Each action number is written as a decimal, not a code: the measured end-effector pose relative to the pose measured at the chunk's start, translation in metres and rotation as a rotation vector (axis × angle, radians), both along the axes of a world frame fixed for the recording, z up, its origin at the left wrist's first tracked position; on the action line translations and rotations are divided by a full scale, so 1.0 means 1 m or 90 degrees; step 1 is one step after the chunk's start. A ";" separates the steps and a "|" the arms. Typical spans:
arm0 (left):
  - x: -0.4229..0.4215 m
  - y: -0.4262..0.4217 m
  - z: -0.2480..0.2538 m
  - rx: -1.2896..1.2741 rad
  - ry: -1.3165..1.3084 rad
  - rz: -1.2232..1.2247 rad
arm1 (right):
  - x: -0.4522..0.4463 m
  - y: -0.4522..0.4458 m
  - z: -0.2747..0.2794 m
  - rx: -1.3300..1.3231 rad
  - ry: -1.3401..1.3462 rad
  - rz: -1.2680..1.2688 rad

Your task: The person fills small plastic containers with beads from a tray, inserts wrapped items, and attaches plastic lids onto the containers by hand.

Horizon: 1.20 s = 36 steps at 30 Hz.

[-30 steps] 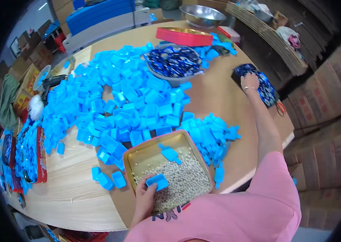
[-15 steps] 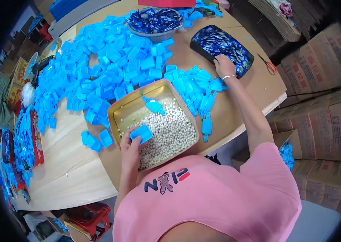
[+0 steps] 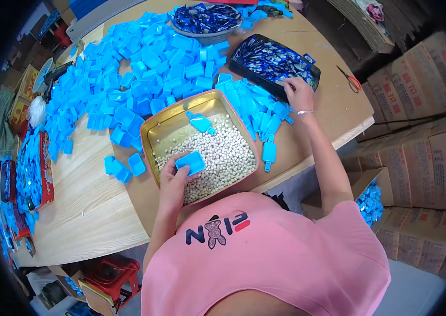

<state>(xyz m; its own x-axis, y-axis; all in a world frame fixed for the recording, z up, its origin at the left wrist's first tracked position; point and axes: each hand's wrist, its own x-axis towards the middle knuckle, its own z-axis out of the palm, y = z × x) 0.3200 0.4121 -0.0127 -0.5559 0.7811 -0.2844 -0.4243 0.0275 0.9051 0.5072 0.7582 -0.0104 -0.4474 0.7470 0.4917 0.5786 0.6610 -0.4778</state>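
My left hand (image 3: 173, 178) grips a small open blue plastic box (image 3: 190, 164), thumb inside its rim. Below the box is a square gold tin (image 3: 149, 138) with a red rim, part filled with whitish round beads (image 3: 223, 158). A flat blue lid-like piece with a tab (image 3: 201, 123) lies on the beads. My right hand (image 3: 299, 95) is at the near right edge of a black tray (image 3: 252, 78) heaped with shiny dark-blue packets (image 3: 273, 58). Its fingers are pinched together; whatever is between them is too small to make out.
Many blue boxes (image 3: 144, 73) are heaped across the table (image 3: 102, 210). Flat blue pieces (image 3: 257, 113) lie between tin and tray. A basket (image 3: 207, 37) of dark-blue packets stands behind. Orange-handled scissors (image 3: 354, 82) lie at right, near stacked cartons (image 3: 418, 84).
The black tray has shifted left and looks turned, with my right hand still at its near edge. My left hand has moved slightly with the blue box. The camera view has shifted a little.
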 end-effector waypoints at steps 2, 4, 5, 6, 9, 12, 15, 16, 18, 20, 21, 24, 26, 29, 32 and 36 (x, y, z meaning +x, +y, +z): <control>-0.001 0.004 -0.001 0.008 -0.010 -0.006 | -0.002 0.025 -0.001 0.018 -0.062 -0.018; -0.001 0.003 -0.003 0.011 -0.033 -0.012 | -0.018 0.050 -0.006 0.009 -0.064 0.029; -0.002 0.001 -0.004 0.010 -0.044 -0.012 | -0.027 0.059 -0.009 -0.004 -0.068 0.076; -0.002 -0.001 -0.004 0.009 -0.042 -0.005 | -0.035 0.066 -0.012 -0.006 -0.066 0.083; -0.003 0.000 -0.002 0.009 -0.067 0.004 | -0.056 0.083 -0.014 0.076 -0.237 0.103; -0.007 -0.001 0.000 0.016 -0.078 0.015 | -0.061 0.084 -0.005 0.107 -0.238 0.105; -0.006 0.001 0.000 0.015 -0.094 0.008 | -0.039 0.067 0.012 0.088 -0.079 0.068; -0.006 0.003 -0.001 0.017 -0.099 0.000 | -0.031 0.062 0.018 0.090 -0.084 0.061; -0.007 0.004 -0.003 0.024 -0.106 -0.007 | -0.017 0.046 0.028 -0.157 0.080 0.109; -0.009 0.003 -0.004 0.028 -0.109 -0.009 | -0.009 0.026 0.035 -0.403 0.257 0.158; -0.008 0.002 -0.003 0.024 -0.110 -0.010 | -0.008 0.015 0.037 -0.472 0.256 0.201; -0.007 0.002 -0.001 0.011 -0.099 0.009 | -0.022 -0.025 0.025 -0.570 0.253 0.248; -0.007 0.003 -0.002 0.009 -0.095 0.014 | -0.025 -0.031 0.020 -0.587 0.254 0.244; -0.007 0.002 -0.001 0.020 -0.109 0.013 | -0.032 -0.023 0.005 -0.414 0.190 0.263; -0.008 0.002 -0.002 0.024 -0.107 0.015 | -0.034 -0.026 0.008 -0.364 0.160 0.274; -0.008 0.002 -0.005 0.016 -0.085 0.011 | -0.034 -0.040 0.023 -0.392 0.120 0.265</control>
